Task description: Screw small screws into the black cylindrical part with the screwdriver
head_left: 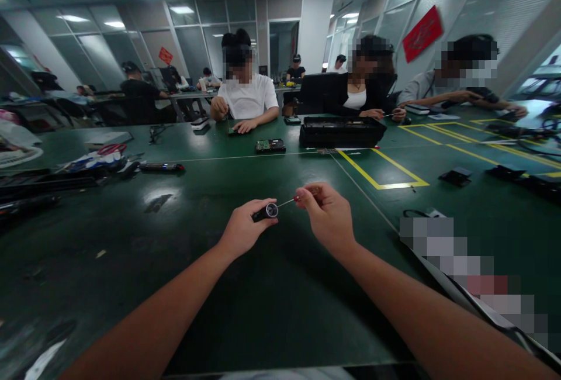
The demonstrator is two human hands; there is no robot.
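Remotely, I see the left hand (248, 222) curled around a black cylinder (265, 211) over the green table (280, 304), nearer side, and the right hand (328, 213) pinching a thin tool (287, 202) beside it, contact unclear. I judge this tool work at the cylinder; next calls for steady aim.

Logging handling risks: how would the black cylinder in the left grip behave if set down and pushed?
The black cylinder would probably roll, given its round shape. It seems stiff, looking undistorted in the left grip.
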